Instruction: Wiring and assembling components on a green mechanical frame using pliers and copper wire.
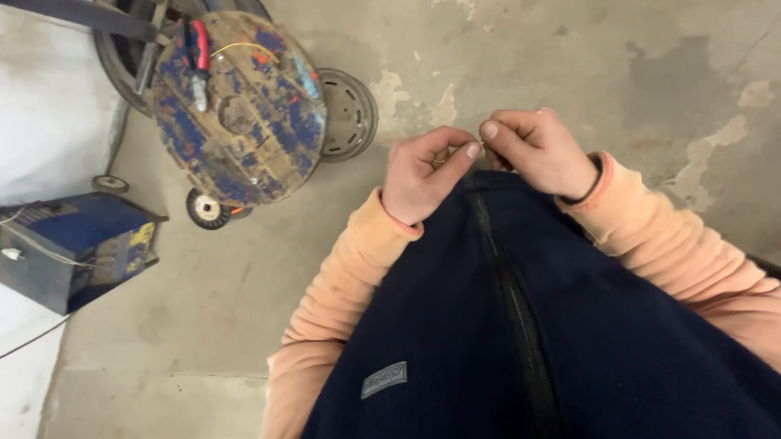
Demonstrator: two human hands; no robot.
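A: Where's the zipper?

B: The zipper [507,285] runs down the middle of the navy vest [615,350], worn over peach sleeves [341,295]. Its long axis goes from the bottom edge of the view, near the wearer's chest, up to the vest's hem by the hands. The far end points away from the body, toward the concrete floor [578,36].

A: Left hand?

B: The left hand [420,177] is curled at the hem, just left of the zipper line. Thumb and forefinger are pinched narrow, tips nearly meeting. Whatever sits between them is too small to make out.

A: Right hand?

B: The right hand [540,152] is just right of the zipper top, fingers folded in, thumb tip pressed toward the left thumb. The 2 thumbs are almost touching. It grips the hem edge, or something tiny at it; I cannot tell which.

A: Surroundings?

B: A round wooden spool top [239,111], flaked with blue and red paint, stands well apart at the upper left. A grey metal disc [348,114] is just beside it, and a small wheel [202,208] sits at its lower edge. A blue box [76,252] with cables is at the far left.
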